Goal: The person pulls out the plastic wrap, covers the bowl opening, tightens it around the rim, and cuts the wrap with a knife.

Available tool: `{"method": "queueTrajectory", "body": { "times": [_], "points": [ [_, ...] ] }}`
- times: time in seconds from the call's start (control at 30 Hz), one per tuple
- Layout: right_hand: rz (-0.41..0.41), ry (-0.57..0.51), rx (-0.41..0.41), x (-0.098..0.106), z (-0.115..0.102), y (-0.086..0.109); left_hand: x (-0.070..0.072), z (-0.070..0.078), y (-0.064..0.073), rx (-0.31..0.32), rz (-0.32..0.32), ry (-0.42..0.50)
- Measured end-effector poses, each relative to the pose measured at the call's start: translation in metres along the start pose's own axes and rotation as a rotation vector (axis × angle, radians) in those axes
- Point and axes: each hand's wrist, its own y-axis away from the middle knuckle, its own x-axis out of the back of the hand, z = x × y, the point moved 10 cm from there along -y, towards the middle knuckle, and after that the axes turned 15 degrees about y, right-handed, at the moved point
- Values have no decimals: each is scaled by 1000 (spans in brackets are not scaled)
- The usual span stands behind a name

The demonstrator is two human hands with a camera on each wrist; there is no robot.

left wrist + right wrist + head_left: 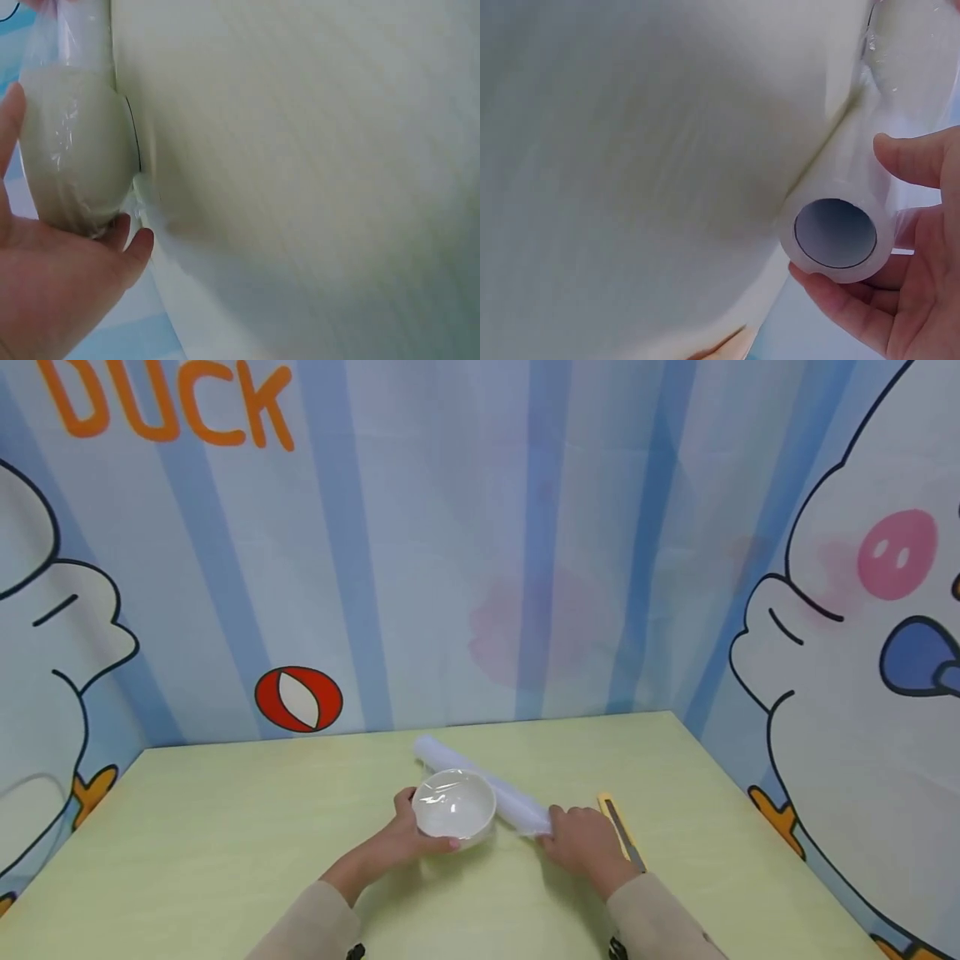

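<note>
My left hand [405,841] grips a white bowl [453,806], thumb along its near side and fingers at the left. Clear cling film stretches over the bowl's top, and wrinkled film [71,142] wraps its side in the left wrist view. Right behind the bowl, a cling film roll [517,807] slants from back left to front right. Its near end is held by my right hand [587,842]. In the right wrist view the roll's hollow core [835,233] faces the camera, with the thumb above and fingers curled underneath. Film runs from roll to bowl.
A yellow utility knife [622,831] lies on the pale yellow table [247,827], just right of my right hand. Behind the table's far edge hangs a striped blue backdrop [450,568] with cartoon drawings, and printed panels stand at both sides.
</note>
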Motion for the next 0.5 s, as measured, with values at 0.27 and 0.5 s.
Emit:
{"method": "queueTrajectory", "body": {
  "times": [0.27,0.5],
  "points": [
    [33,-32,21,10,-16,17,11,-2,7,109,-122,17],
    [40,-46,10,17,-23,29,11,-4,8,133,-192,12]
  ]
}}
